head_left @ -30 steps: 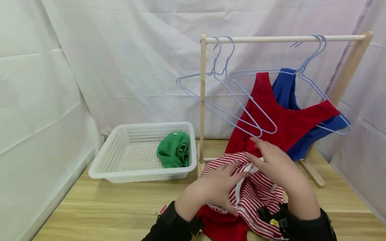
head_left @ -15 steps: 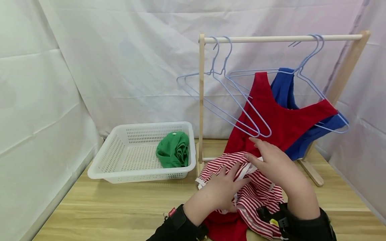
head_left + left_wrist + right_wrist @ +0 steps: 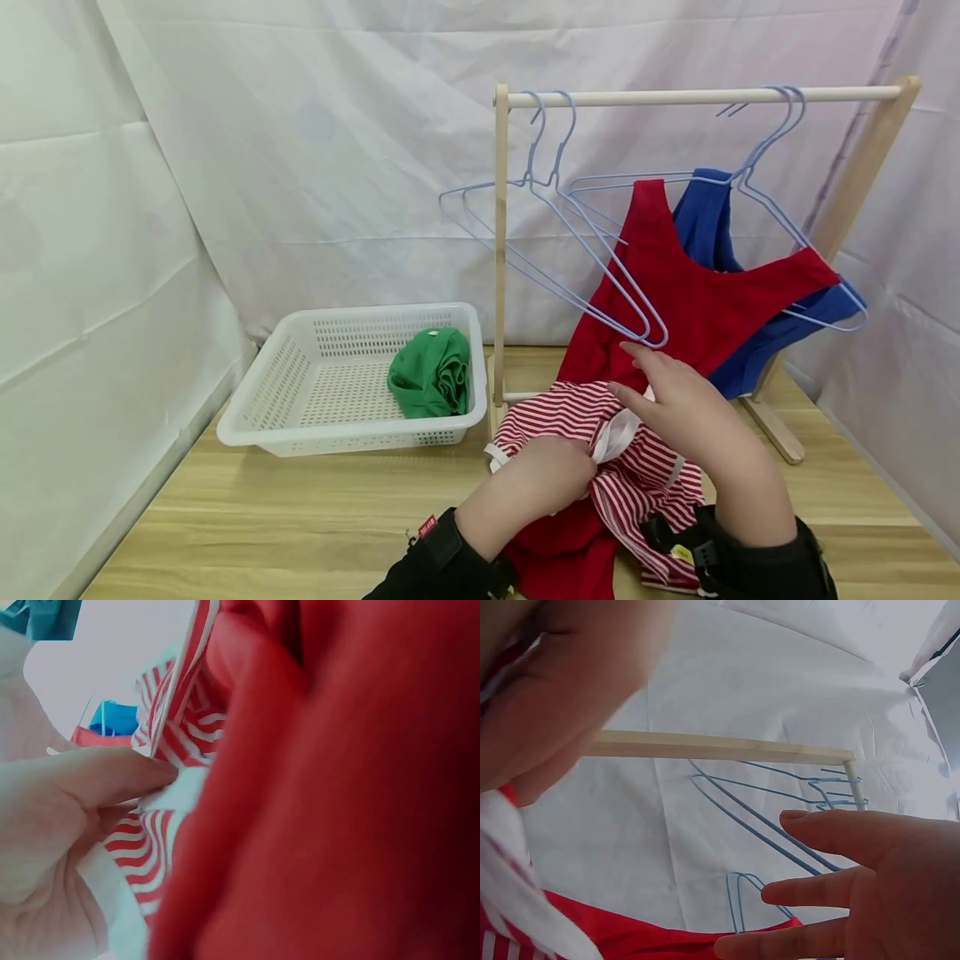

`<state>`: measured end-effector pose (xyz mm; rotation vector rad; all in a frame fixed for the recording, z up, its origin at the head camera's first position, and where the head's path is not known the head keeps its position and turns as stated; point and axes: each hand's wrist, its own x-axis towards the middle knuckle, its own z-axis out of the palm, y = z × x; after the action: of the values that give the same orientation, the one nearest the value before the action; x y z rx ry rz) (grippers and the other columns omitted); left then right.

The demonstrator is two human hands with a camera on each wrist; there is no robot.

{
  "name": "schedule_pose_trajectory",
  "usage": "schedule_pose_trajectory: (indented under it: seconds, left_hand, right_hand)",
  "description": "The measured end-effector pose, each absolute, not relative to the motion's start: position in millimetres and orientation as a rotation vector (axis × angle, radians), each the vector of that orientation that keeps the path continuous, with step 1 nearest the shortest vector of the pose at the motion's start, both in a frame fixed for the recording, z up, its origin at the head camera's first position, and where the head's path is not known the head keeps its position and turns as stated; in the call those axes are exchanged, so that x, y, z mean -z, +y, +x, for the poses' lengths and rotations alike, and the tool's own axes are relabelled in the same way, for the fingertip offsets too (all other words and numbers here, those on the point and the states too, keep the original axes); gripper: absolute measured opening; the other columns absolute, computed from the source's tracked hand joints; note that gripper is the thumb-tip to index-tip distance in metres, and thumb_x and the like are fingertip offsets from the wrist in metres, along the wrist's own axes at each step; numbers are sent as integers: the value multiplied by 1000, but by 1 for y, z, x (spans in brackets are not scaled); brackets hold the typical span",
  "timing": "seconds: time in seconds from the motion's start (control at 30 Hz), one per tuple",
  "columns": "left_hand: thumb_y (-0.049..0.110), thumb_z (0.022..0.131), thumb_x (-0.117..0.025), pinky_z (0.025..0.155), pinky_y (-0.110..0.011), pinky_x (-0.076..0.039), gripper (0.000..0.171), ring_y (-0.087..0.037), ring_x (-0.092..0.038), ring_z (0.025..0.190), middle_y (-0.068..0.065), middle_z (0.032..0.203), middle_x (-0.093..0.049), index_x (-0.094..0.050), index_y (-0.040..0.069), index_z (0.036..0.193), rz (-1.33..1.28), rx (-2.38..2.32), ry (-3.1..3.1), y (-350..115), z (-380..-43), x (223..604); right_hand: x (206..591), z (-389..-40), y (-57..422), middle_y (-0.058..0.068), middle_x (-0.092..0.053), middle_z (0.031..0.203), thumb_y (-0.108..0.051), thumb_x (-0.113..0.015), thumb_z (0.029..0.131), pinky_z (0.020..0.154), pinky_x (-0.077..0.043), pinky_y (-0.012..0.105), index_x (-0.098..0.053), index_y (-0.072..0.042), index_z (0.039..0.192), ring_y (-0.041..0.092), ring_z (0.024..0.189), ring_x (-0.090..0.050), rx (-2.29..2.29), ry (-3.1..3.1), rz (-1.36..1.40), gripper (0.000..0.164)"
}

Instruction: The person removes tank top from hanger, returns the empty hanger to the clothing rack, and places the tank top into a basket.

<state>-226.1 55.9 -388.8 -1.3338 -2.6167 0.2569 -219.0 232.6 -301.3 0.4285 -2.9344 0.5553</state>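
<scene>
A red-and-white striped garment (image 3: 558, 414) with white trim lies bunched on the table. My left hand (image 3: 536, 475) pinches its white trim (image 3: 184, 789) between thumb and fingers, as the left wrist view shows. Red cloth (image 3: 566, 550) lies beneath the left hand and fills much of the left wrist view (image 3: 322, 817). My right hand (image 3: 686, 408) hovers at the right side of the striped garment, fingers spread and fairly straight. Nothing is between those fingers in the right wrist view, where the right hand (image 3: 900, 885) appears in front of the blue hangers (image 3: 772, 829).
A wooden rack (image 3: 501, 250) stands behind the hands. Two bare blue hangers (image 3: 592, 242) hang at its left. A red tank top (image 3: 690, 283) and a blue one (image 3: 708, 221) hang at its right. A white basket (image 3: 300, 433) at left holds a green cloth (image 3: 431, 375).
My left hand's fingers have gone from spread on top of the striped garment to curled into its white trim. The bare hangers have swung slightly. My right hand keeps its place.
</scene>
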Motion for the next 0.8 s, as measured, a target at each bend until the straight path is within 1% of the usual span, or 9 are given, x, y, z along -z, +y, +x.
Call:
schedule_pose_trajectory:
  seconds: [0.1, 0.2, 0.33, 0.47, 0.6, 0.7, 0.8]
  left_hand:
    - [25, 83, -60, 48, -22, -43, 12, -4, -47, 60, 11, 72, -54, -60, 26, 71, -1287, -161, -2633, 52, -230, 384]
    - [23, 84, -59, 49, -22, -43, 15, -4, -47, 59, 11, 70, -53, -59, 24, 69, -1245, -17, -2616, 47, -235, 379]
    - [19, 85, -57, 57, -20, -44, 11, -5, -52, 67, 10, 71, -56, -62, 22, 75, -1199, 145, -2565, 40, -240, 372]
    - [17, 87, -53, 60, -20, -42, 13, -4, -48, 68, 9, 73, -56, -65, 20, 83, -1131, 354, -2587, 36, -244, 367]
    - [15, 89, -51, 66, -19, -44, 16, -3, -49, 75, 8, 82, -58, -66, 20, 92, -1052, 625, -2608, 32, -245, 364]
    - [15, 90, -50, 73, -21, -46, 18, -2, -51, 83, 5, 92, -61, -66, 18, 97, -997, 832, -2613, 28, -244, 362]
    - [15, 90, -49, 74, -22, -46, 19, -2, -51, 87, 4, 99, -62, -65, 16, 102, -937, 1015, -2610, 26, -244, 360]
  right_hand:
    - [301, -219, 234, 23, -37, 134, -54, -42, 89, 96, -29, 62, -27, -8, 138, 39, 121, -32, -563, -2929, 429, 69]
    - [300, -219, 236, 23, -39, 133, -54, -42, 89, 94, -31, 62, -26, -8, 138, 39, 119, -34, -570, -2929, 422, 69]
    - [299, -218, 239, 24, -38, 133, -57, -40, 89, 93, -31, 64, -25, -6, 138, 41, 119, -33, -578, -2944, 396, 72]
    - [298, -218, 242, 25, -37, 133, -60, -39, 87, 92, -32, 65, -26, -4, 137, 42, 119, -32, -585, -2947, 366, 77]
    - [298, -218, 244, 25, -36, 134, -59, -39, 88, 93, -31, 64, -26, -3, 137, 41, 120, -32, -583, -2951, 346, 76]
    - [298, -218, 244, 25, -35, 135, -59, -39, 88, 93, -31, 63, -25, -2, 137, 41, 120, -32, -581, -2960, 340, 76]
    - [297, -218, 244, 25, -35, 135, -60, -38, 87, 93, -31, 64, -23, -4, 138, 41, 120, -32, -582, -2966, 338, 77]
